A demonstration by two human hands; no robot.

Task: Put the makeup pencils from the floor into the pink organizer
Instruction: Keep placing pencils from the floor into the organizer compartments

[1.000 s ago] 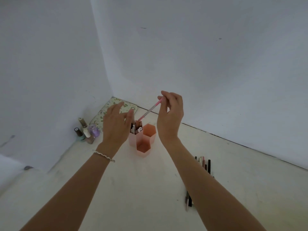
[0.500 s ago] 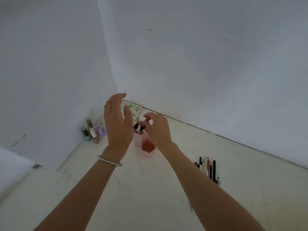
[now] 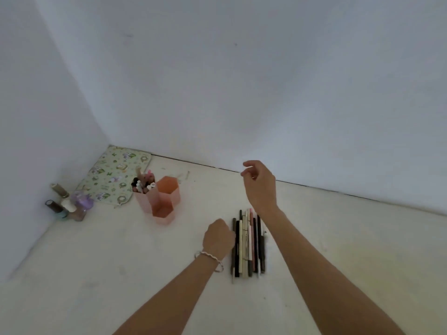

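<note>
Where the left hand (image 3: 219,238) has its knuckles turned up and its fingers curled under, it sits at the left edge of the makeup pencils (image 3: 249,245), touching or nearly touching the outermost dark one; the fingertips are hidden behind the back of the hand, so whether they have closed on that pencil cannot be told. A thin beaded bracelet (image 3: 210,257) circles this wrist. The pencils are slim, smooth sticks in black, cream, pink and brown, lying flat and side by side on the pale, matte floor (image 3: 96,262), their long axes parallel and running straight away from the person. Beyond their far ends the right hand (image 3: 260,184) hangs raised off the floor, wrist bent, fingers loosely curved with thumb and forefinger near each other, holding nothing. Farther off and to the left of the left hand stands the pink organizer (image 3: 169,199), smooth plastic in three joined hexagonal tubes of unequal height; the tall left tube holds stored pencils (image 3: 142,184) upright, tips up. Left of it lie a floral fabric pouch (image 3: 113,175) and small nail-polish bottles (image 3: 65,206).
</note>
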